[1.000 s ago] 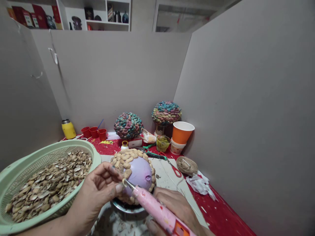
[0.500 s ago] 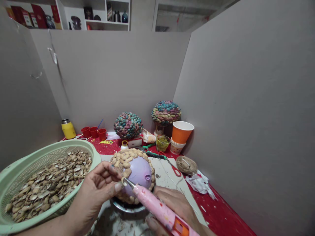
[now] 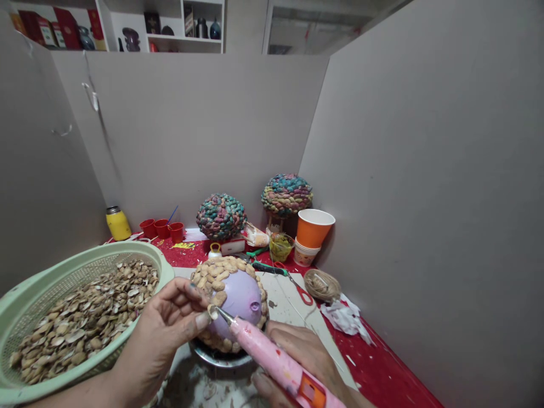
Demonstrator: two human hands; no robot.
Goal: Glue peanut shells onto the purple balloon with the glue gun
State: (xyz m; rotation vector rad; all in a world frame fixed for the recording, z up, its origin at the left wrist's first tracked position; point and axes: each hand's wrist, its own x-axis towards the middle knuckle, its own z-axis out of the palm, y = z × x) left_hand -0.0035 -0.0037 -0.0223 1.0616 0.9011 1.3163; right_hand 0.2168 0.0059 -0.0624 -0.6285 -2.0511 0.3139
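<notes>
A purple balloon (image 3: 242,292), partly covered with peanut shells (image 3: 211,273), rests in a metal bowl (image 3: 229,361). Between thumb and fingers, my left hand (image 3: 170,314) pinches a peanut shell half (image 3: 213,311) beside the balloon's left side. My right hand (image 3: 306,354) is wrapped round a pink glue gun (image 3: 270,354). Its metal nozzle points up and left, with the tip at the pinched shell; whether they touch I cannot tell. The glue gun hides part of the bowl and the balloon's lower right.
A green basket (image 3: 164,266) of loose shells stands on the left. Behind the balloon are two colourful shell-covered balls (image 3: 221,216), scissors (image 3: 301,292), a glass bowl (image 3: 281,247) and paper cups (image 3: 313,229). Twine (image 3: 322,285) and crumpled tissue (image 3: 345,317) lie right. Grey panels (image 3: 204,124) surround the table.
Almost nothing differs. The shell in my left hand and the glue gun's tip have shifted very slightly; both hands keep their hold.
</notes>
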